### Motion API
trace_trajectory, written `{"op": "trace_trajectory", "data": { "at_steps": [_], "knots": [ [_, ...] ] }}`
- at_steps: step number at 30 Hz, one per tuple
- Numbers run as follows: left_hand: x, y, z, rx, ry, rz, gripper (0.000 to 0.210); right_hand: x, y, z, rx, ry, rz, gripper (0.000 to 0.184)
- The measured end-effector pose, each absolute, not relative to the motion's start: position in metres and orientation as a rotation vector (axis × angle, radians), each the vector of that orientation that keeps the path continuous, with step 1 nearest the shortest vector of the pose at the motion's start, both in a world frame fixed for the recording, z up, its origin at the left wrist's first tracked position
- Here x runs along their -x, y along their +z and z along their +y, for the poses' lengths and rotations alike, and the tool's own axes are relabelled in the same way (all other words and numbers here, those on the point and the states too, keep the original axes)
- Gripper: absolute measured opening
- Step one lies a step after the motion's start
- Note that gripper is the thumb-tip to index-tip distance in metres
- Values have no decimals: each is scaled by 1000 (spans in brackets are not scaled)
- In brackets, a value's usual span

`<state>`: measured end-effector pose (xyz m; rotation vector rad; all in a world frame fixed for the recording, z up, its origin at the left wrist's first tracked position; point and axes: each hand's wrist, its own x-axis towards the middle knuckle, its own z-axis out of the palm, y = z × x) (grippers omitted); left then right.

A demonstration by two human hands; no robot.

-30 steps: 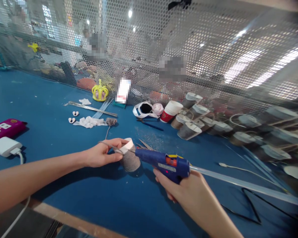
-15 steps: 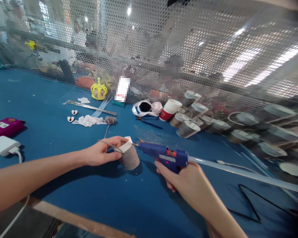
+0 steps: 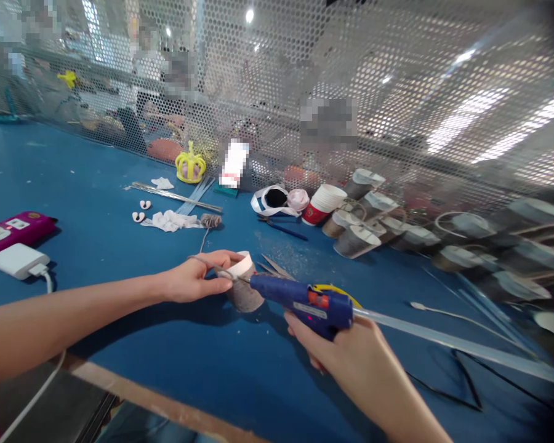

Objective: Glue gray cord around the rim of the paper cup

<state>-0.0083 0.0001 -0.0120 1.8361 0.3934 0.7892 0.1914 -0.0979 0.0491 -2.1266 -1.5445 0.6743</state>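
My left hand [image 3: 203,275] grips a paper cup [image 3: 247,295] wrapped in grey yarn, fingers at its white rim. A strand of yarn [image 3: 205,241] runs from that hand to a small ball of grey yarn [image 3: 211,221]. My right hand [image 3: 346,344] is closed round the handle of a blue glue gun [image 3: 300,298], its small red light lit and a long clear glue stick [image 3: 425,329] coming out of the back. The gun's nozzle points left, at the cup's side near my left fingertips. Scissors [image 3: 277,269] lie partly hidden behind the gun.
Several wrapped cups [image 3: 357,241] and a stack of paper cups [image 3: 324,204] stand at the back right. Pliers [image 3: 284,229], a phone [image 3: 234,163] and a yellow crown [image 3: 191,166] lie behind. A purple power bank [image 3: 18,234] is at left. A perforated screen [image 3: 268,80] bounds the table.
The glue gun's nozzle has moved left and down, from the cup's rim to its side near my left fingers. The scissors behind the gun show more. The view has shifted slightly.
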Motion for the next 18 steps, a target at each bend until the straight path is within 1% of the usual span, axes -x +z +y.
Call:
{"op": "trace_trajectory", "data": {
  "at_steps": [3, 7, 18],
  "knots": [
    [8, -12, 0, -1808, 780, 435, 22, -196, 51, -93, 2090, 657, -1526, 23],
    [8, -13, 0, -1802, 782, 457, 23, -203, 52, -87, 2078, 724, -1523, 28],
    [8, -11, -1, -1805, 783, 463, 20, -200, 52, -78, 2082, 755, -1442, 26]
  ]
}}
